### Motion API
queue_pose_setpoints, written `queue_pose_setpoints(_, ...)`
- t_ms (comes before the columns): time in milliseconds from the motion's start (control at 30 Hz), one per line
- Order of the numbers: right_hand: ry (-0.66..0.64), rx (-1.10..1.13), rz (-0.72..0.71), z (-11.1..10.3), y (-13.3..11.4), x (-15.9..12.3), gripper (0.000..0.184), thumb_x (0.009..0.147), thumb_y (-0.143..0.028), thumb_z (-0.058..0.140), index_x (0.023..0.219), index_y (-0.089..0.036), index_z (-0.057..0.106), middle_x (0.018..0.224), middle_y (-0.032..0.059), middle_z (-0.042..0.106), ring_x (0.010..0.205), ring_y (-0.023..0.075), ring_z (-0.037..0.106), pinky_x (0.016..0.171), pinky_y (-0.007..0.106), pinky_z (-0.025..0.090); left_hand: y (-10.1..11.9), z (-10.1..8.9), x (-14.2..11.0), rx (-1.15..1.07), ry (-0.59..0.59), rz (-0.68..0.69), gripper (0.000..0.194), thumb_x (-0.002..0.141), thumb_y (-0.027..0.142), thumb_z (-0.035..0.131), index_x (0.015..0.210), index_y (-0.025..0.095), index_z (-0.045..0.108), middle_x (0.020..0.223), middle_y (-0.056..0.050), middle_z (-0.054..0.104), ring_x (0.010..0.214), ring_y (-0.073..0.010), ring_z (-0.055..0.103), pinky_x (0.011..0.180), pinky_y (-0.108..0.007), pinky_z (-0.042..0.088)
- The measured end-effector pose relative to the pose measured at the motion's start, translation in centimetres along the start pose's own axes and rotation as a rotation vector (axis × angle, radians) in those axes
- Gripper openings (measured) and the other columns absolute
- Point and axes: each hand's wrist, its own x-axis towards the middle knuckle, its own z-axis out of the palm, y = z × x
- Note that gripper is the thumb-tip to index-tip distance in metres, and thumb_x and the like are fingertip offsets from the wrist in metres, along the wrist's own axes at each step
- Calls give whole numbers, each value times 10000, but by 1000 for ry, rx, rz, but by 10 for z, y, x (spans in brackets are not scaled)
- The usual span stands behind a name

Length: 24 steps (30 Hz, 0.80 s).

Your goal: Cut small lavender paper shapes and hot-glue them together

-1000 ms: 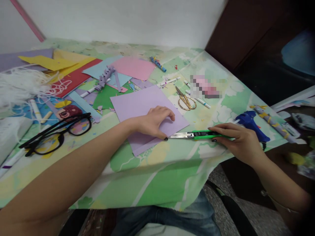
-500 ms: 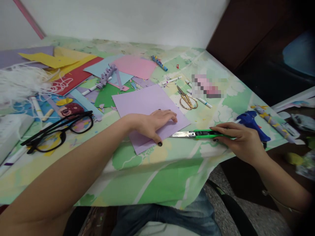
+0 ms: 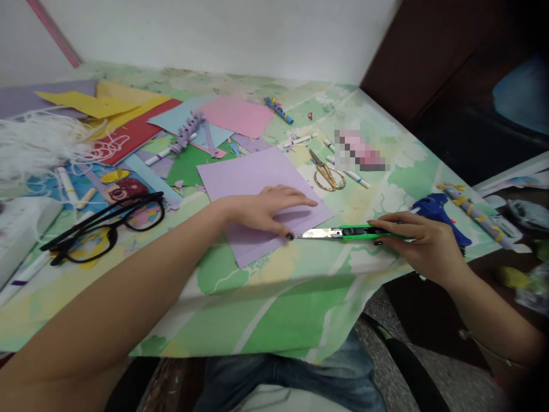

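A sheet of purple paper [image 3: 253, 171] lies at an angle near the table's front edge. Over it is my left hand [image 3: 270, 212], fingers spread, with the thumb by the paper's right lower edge. My right hand [image 3: 424, 246] grips the back end of a green utility knife [image 3: 360, 231] between thumb and fingers. The knife's long blade is out and points left; its tip reaches the paper's edge beside my left thumb. Whether the blade lies under or against the paper I cannot tell. Gold-handled scissors [image 3: 326, 171] rest just beyond the sheet.
Black glasses [image 3: 109, 237], white string [image 3: 38, 140] and coloured papers [image 3: 235, 111] crowd the left and back. Several markers [image 3: 355, 178] lie behind the knife. A blue glue gun [image 3: 441, 214] and a wrapped purple roll [image 3: 480, 217] sit at the right edge.
My left hand has shifted slightly right across the paper, its fingers stretching out and its thumb coming close to the blade. My right hand and the knife have hardly moved.
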Motion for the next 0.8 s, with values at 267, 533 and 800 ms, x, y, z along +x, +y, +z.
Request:
queue_pose_setpoints(267, -34, 11, 4, -1, -1, 3, 230, 869, -290, 614, 1048, -227, 744, 1028, 90, 696, 849, 240, 681, 701, 366, 548, -5, 23, 32, 179, 309, -122, 477, 841, 524, 561, 1217, 231, 586, 1008, -91, 599, 903, -255, 487, 825, -373, 325)
queue_pose_setpoints(533, -58, 12, 34, -5, 5, 3, 246, 848, -279, 645, 1049, -180, 747, 1032, 91, 692, 853, 216, 667, 731, 335, 527, -4, 22, 33, 158, 315, -132, 477, 816, 513, 610, 1225, 268, 589, 965, -68, 613, 883, -241, 508, 792, -349, 301)
queue_pose_setpoints(800, -41, 25, -31, -1, -4, 2, 245, 866, -268, 626, 1071, -199, 740, 1043, 94, 688, 862, 222, 674, 700, 325, 541, -3, 22, 33, 157, 315, -125, 456, 823, 496, 608, 1221, 276, 595, 967, -65, 612, 894, -243, 517, 793, -350, 300)
